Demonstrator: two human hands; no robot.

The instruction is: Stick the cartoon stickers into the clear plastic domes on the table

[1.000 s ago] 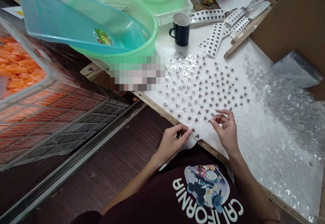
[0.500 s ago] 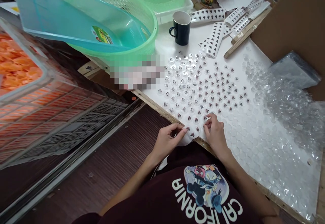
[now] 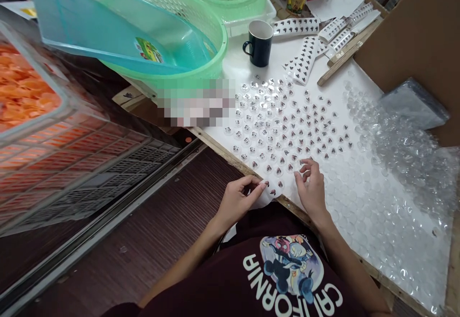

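While orange plastic pieces sit heaped in the white crate, the left hand pinches a sticker sheet at the table's edge, stickered discs lie just beyond, and the right hand hovers, thumb and fingertips slightly parted, near clear discs.

The mug looks smooth and glossy. Left of it, the basket and see-through bin are shiny plastic. Right of it, the bar is rough wood, the board matt cardboard. Below it, the sticker sheet seems smooth paper; below right, the clear discs glossy plastic.
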